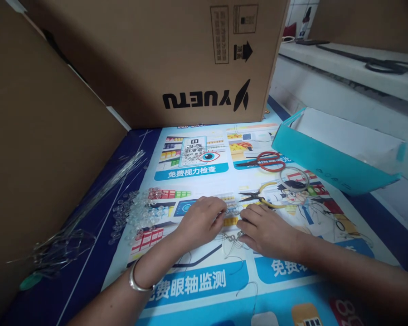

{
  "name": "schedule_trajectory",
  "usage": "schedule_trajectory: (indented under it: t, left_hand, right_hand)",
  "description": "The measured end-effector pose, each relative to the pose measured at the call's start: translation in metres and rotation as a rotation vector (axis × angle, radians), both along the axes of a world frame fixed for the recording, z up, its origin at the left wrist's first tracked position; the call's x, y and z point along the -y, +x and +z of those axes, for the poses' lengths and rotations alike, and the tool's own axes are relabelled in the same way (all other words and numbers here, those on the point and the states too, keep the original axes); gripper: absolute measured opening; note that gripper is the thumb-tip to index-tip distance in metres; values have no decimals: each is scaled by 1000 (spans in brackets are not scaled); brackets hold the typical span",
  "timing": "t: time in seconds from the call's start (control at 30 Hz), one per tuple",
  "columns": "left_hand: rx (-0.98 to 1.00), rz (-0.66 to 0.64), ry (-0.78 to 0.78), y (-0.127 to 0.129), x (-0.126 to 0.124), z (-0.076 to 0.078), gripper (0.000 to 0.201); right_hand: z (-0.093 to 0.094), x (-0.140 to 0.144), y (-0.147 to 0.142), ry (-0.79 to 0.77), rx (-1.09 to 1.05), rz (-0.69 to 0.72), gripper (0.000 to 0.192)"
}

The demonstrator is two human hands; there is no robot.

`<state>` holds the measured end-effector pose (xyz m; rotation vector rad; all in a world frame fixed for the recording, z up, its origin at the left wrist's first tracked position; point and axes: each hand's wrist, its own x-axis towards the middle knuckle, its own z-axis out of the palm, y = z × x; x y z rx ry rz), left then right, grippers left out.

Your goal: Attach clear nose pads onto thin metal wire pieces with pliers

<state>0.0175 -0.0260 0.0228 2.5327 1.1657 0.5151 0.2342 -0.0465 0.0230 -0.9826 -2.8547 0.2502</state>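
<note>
Curls left hand (204, 218) and right hand (267, 232) toward small clear beads (233, 208) and thin silvery wire (231, 238) between, probably for control; cannot tell exact grasp. Has yellow-handled black metal pliers (259, 196) just beyond, presumably handy.

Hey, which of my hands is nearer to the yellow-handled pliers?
Right. Your right hand is just on the near side of the yellow-handled pliers; your left hand is farther off, to the left of their black tips.
</note>
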Motion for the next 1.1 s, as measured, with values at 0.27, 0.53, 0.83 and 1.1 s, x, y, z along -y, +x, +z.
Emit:
schedule_trajectory:
  t: [0.27,0.53,0.83,1.1]
  left_hand:
    - [5,-19,-5,6,0,-3,13]
    - [58,65,-13,14,2,-10,11]
    - [98,92,-89,15,6,-10,11]
    - [57,132,-146,17,8,-13,11]
  right_hand:
    - [1,-1,0,5,13,31,26]
    - [-3,-3,0,13,-38,38,28]
    - [-8,-6,-4,26,-178,-242,20]
    - [-8,-9,-14,-28,-174,-388,17]
